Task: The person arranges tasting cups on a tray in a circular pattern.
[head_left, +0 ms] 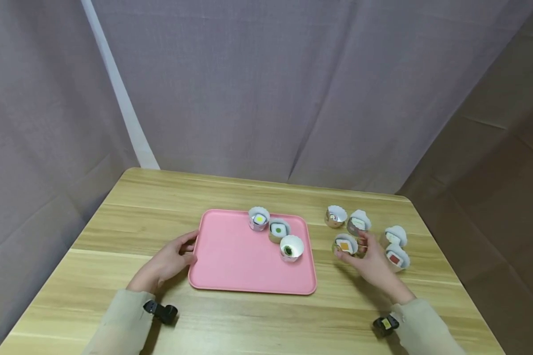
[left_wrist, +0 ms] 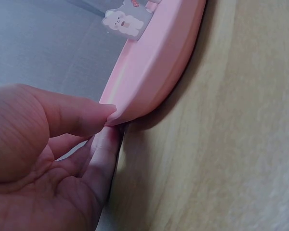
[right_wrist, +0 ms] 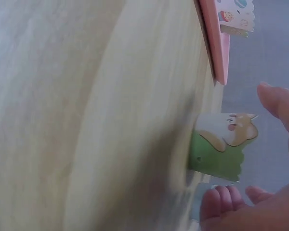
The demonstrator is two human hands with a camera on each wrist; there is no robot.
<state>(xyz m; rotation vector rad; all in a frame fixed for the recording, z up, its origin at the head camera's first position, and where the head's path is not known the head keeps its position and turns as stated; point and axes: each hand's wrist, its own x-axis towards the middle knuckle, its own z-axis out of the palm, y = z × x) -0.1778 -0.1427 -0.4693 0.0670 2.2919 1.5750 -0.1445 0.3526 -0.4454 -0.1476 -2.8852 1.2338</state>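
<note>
My left hand (head_left: 169,260) pinches the left rim of a pink tray (head_left: 231,256), thumb on top and fingers beneath, as the left wrist view shows. On the tray's right half stand 3 paper baking cups: one with a yellow mark inside (head_left: 258,219), one with a green dot (head_left: 278,230), one with a dark green item (head_left: 291,248). Right of the tray, my right hand (head_left: 375,262) spreads thumb and fingers around a green paper cup (right_wrist: 219,149) printed with a fox-like animal. An orange square (head_left: 344,246) shows inside it. A gap shows between thumb and cup.
Behind the right hand stand two more paper cups, a brown one (head_left: 334,217) and a grey one (head_left: 359,223). Farther right, a pale-filled cup (head_left: 395,236) sits close to one with a red square (head_left: 396,258). The wooden table (head_left: 266,320) ends at grey curtains.
</note>
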